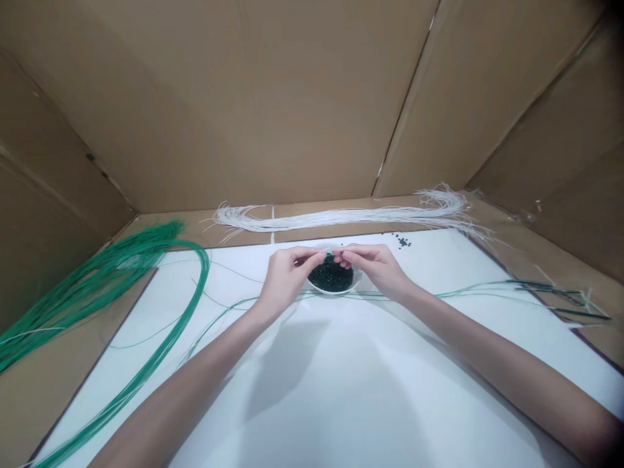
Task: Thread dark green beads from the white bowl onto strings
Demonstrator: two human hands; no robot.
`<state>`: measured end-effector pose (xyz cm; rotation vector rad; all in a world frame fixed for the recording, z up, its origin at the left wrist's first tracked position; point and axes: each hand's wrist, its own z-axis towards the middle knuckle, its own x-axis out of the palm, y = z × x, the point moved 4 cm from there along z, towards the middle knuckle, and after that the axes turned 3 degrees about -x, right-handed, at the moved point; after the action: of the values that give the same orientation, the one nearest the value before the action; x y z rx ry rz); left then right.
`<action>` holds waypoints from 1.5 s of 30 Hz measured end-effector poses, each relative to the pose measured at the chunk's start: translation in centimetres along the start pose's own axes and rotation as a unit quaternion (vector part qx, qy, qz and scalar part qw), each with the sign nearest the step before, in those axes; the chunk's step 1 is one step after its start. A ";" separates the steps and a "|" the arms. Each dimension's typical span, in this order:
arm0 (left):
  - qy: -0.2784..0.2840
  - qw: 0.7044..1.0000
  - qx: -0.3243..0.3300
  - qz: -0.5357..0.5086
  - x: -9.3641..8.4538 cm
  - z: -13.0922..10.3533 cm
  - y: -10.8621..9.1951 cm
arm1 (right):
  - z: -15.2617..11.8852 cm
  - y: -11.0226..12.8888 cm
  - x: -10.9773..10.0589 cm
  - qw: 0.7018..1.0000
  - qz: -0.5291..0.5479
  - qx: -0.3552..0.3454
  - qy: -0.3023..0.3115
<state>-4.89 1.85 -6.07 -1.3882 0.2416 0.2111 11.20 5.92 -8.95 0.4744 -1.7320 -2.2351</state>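
Note:
Over a white bowl filled with small dark beads, my two hands meet with their fingertips almost touching. My left hand is closed in a pinch at the bowl's left side, with a short bit of thin pale wire showing at its fingertips. Thumb and forefinger of my right hand are pressed together above the bowl's right side. What they hold is too small to make out. Thin green wires run across the white board beneath both wrists and behind the bowl's base.
A large bundle of green wire curves along the left side. White wires lie across the back, before a cardboard wall. Loose dark beads are scattered behind my right hand. Dark beaded strands lie at the right edge of the white board.

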 end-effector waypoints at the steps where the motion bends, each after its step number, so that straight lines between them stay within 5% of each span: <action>1: 0.003 1.000 0.006 -0.004 0.1 -0.2 -0.3 | 0.0 -0.1 0.0 1.000 0.022 -0.001 0.004; 11: 0.007 0.999 0.027 0.024 0.5 -0.7 -1.0 | -0.3 -0.4 0.1 0.995 0.100 0.019 0.015; 32: -0.064 0.997 0.048 0.011 1.2 -1.5 -0.5 | -1.0 1.0 0.2 0.995 -0.018 -0.057 -0.079; 45: -0.095 0.994 0.048 -0.004 1.2 -1.8 -0.4 | -1.3 2.0 0.6 0.996 -0.026 -0.055 -0.062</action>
<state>-3.74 0.06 -6.29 -1.2637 0.0868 0.3205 11.26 4.06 -7.35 0.3673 -1.6620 -2.4292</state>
